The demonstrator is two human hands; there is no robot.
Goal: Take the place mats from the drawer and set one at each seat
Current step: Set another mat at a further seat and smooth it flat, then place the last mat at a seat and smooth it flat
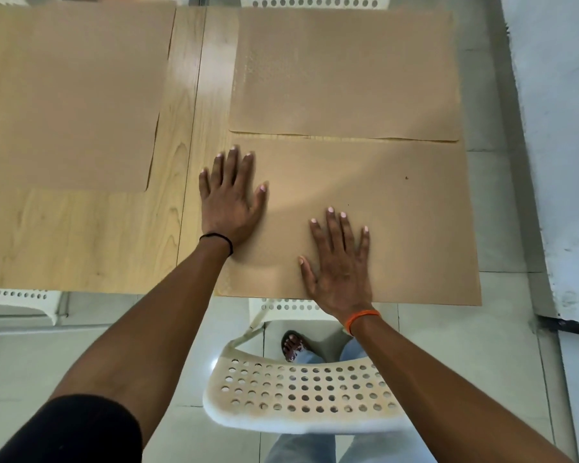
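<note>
White perforated chair back (301, 396) at bottom centre of frame, tucked under table edge. No brand, label or writing readable anywhere. Near place mat (398, 222), tan, lies at lower right of wooden table (81, 248), near edge flush with table edge. Right hand (340, 265) flat on mat, palm down, fingers spread, holding nothing. Left hand (231, 198) flat on mat's left edge, fingers spread, little finger on bare wood. Far place mat (348, 71) just beyond, edges almost touching. Third place mat (71, 98) at upper left.
</note>
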